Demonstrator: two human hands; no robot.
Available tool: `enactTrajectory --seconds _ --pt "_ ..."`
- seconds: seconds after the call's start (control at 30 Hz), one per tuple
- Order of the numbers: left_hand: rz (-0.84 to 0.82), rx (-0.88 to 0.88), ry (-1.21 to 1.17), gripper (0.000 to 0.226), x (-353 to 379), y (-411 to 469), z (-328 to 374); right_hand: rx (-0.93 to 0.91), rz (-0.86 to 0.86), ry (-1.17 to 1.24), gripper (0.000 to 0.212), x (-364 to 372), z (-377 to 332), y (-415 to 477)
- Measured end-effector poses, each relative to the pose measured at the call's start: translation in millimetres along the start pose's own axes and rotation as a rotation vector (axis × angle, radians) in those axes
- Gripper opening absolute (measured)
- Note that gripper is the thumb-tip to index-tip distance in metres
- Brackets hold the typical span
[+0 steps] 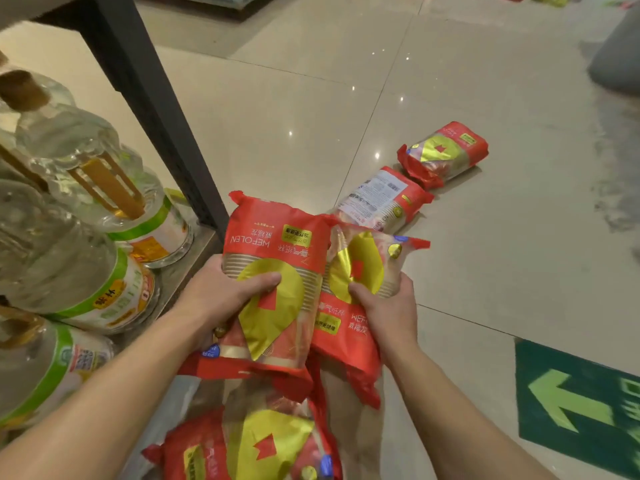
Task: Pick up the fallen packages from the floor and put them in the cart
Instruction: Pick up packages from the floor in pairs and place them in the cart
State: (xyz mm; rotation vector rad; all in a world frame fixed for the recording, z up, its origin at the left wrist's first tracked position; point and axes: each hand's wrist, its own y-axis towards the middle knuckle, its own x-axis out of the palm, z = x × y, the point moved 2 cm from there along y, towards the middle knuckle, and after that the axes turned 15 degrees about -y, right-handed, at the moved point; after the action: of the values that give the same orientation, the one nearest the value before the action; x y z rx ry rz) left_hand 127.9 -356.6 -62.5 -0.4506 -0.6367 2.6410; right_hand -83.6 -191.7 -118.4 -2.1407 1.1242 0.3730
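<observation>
Left hand (221, 292) and right hand (388, 306) are each closed round a red-and-gold plastic cup pack (273, 244). Two fallen packs (381, 199) are left beyond the right.

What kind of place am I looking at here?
Probably a shop or supermarket aisle: a dark shelf post beside big labelled bottles, identical red packages on the tiled floor, more gripped in the left hand and right hand, and a green arrow floor sign.
</observation>
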Motion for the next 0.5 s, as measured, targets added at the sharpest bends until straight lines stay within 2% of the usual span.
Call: enactTrajectory --seconds 0.07,0.13,0.23,0.33,0.5 --pt "-0.044 -0.006 0.009 0.072 8.0 -25.2 17.5 -0.064 -0.018 -0.032 0.077 -51.6 -12.9 -10.7" --pt "-0.088 -0.012 -0.013 0.080 12.5 -54.2 45.1 -0.082 -0.056 -0.034 0.072 -105.9 -33.4 -27.1" --pt "-0.143 -0.022 -0.043 0.078 17.6 -106.2 114.4 -0.087 -0.109 0.000 0.068 -189.1 -81.0 -66.2" --pt "-0.182 0.024 -0.076 0.071 19.3 -167.3 213.4 -0.096 -0.119 0.046 0.064 -272.4 -148.8 -116.5" --pt "-0.224 0.110 -0.092 0.077 5.3 -291.0 407.4 -0.135 -0.075 0.091 0.061 -422.3 -291.8 -218.6"
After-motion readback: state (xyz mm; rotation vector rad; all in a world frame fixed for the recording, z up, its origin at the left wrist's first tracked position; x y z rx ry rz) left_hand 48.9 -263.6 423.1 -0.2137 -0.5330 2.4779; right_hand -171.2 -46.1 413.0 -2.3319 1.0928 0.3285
